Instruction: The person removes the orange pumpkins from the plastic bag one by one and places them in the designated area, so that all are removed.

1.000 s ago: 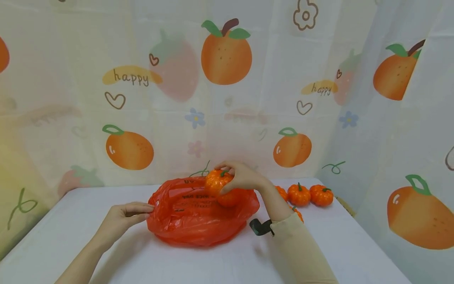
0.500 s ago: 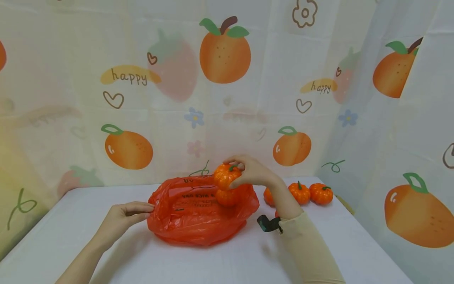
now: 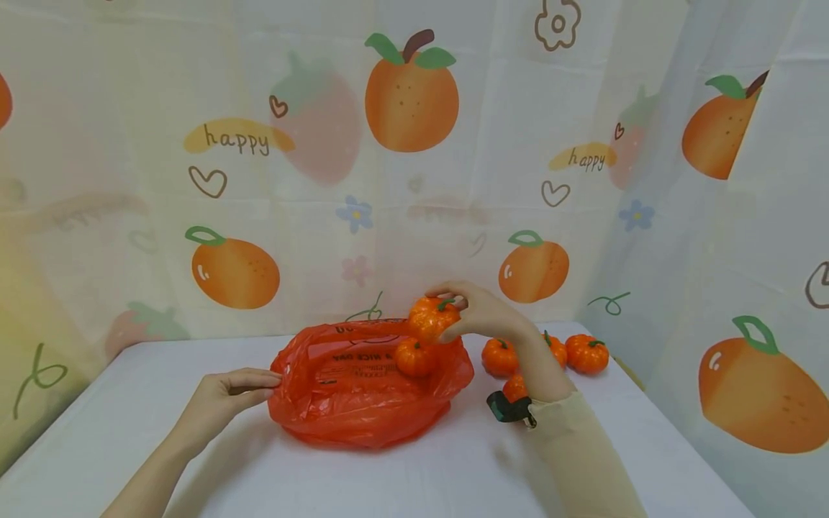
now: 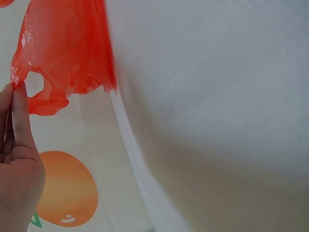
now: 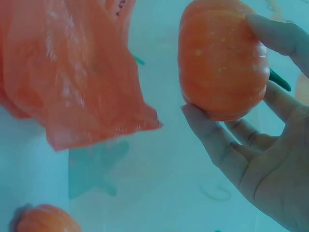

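A red plastic bag (image 3: 350, 424) with dark print lies with its mouth open on the white table. My left hand (image 3: 220, 403) pinches the bag's left edge between thumb and fingers; in the left wrist view, the fingertips grip near a handle hole in the red film (image 4: 67, 43). Above the right side of the bag, my right hand (image 3: 484, 314) holds a small orange pumpkin (image 3: 429, 321) with a green stem. The right wrist view shows thumb and fingers around that pumpkin (image 5: 219, 63), apart from the bag. Another pumpkin (image 3: 413, 358) sits inside the bag at its right.
Several more small pumpkins stand on the table right of the bag, among them one near the bag (image 3: 498, 358) and one farther right (image 3: 587, 355). My right forearm partly covers others. A fruit-print curtain (image 3: 311, 273) hangs behind the white table (image 3: 363, 482).
My right hand has moved right and slightly up with its pumpkin, uncovering the pumpkin inside the bag. The left hand and the bag have stayed in place.
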Available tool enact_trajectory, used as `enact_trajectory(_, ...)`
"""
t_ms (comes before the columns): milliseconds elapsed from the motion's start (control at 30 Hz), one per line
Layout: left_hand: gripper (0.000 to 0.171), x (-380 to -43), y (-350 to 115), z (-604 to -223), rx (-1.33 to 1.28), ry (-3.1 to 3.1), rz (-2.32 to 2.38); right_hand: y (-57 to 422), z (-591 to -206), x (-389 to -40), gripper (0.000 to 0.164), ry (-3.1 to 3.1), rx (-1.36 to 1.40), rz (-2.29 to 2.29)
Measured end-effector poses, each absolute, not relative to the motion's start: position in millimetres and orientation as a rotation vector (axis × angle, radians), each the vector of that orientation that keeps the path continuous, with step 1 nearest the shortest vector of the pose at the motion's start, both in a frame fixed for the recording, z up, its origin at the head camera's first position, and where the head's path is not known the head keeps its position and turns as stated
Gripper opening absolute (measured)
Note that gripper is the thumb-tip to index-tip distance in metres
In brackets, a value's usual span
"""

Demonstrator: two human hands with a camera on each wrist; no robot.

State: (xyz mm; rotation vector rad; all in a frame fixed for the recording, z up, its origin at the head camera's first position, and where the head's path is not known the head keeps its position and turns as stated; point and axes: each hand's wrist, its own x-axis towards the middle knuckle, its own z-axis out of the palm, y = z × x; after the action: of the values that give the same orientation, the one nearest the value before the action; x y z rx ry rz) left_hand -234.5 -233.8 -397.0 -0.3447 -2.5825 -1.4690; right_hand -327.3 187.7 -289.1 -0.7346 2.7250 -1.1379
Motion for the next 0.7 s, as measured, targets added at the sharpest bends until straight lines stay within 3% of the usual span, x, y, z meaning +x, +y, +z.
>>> enact_trajectory(700, 0.026, -234.1, -234.2, -396.4, -0.354, -2.573, -1.456, 241.3, -285.5, -311.2, 0.068, 2.741, -0.696, -1.164)
